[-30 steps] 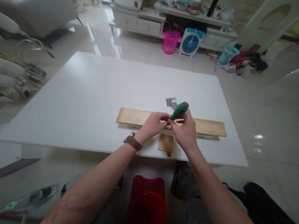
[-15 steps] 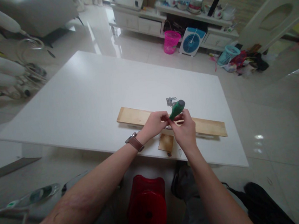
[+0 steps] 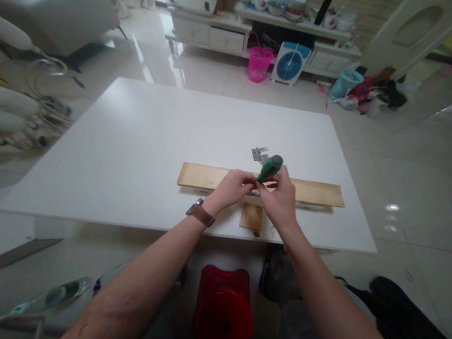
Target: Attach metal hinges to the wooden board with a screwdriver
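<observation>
A screwdriver [image 3: 269,169] with a green handle leans to the upper right over a long wooden board [image 3: 316,191]. My right hand [image 3: 279,199] is closed around it low down, thumb and fingers near the base of the handle. Just left of it, my left hand [image 3: 233,186] is closed in a pinch over the board; what its fingertips hold is hidden. The screwdriver's tip is also out of sight between the hands. Behind the board lie metal hinges [image 3: 258,154]. In front of it sits a small wooden piece [image 3: 251,216] with a dark bit at its near end.
The board lies on a large white tabletop [image 3: 139,140]. Below the near edge stands a red plastic stool [image 3: 224,313]. Across the tiled floor are a pink basket [image 3: 259,64], a blue and white fan [image 3: 290,63] and a low white cabinet [image 3: 205,35].
The screwdriver's handle has tipped slightly to the right and down. My left wrist has shifted a little left; the board and hinges have stayed put.
</observation>
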`<state>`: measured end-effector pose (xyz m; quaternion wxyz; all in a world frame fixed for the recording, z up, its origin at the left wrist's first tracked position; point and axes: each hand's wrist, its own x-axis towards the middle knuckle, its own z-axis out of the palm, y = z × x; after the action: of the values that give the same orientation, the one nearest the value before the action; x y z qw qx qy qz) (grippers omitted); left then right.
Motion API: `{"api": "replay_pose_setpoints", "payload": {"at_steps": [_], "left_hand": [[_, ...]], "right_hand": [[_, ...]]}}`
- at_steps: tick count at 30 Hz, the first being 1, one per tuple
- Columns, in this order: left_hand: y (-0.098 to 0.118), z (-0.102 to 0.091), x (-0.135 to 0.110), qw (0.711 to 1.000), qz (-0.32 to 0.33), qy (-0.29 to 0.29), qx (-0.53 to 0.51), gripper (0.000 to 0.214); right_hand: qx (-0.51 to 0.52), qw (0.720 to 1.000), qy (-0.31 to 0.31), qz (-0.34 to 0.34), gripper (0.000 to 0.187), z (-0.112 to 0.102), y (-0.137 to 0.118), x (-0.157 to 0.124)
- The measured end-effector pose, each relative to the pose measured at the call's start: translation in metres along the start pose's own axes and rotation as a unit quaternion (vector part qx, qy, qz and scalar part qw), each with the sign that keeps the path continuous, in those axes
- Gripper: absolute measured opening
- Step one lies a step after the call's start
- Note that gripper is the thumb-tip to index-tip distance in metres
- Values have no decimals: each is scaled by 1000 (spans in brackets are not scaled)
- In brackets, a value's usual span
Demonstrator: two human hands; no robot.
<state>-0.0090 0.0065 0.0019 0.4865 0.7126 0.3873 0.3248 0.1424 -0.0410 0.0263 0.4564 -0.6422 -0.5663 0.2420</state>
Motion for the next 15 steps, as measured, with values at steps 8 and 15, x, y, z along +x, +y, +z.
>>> {"api": "replay_pose_setpoints", "payload": {"at_steps": [8,15], "left_hand": [[-4,11,1,996,-9,79,41,16],[-3,3,2,999,-11,14,28,18]], "right_hand": [[16,1000,2,14,25,2,5,2],[-5,1000,-5,0,27,0,3,2]]}}
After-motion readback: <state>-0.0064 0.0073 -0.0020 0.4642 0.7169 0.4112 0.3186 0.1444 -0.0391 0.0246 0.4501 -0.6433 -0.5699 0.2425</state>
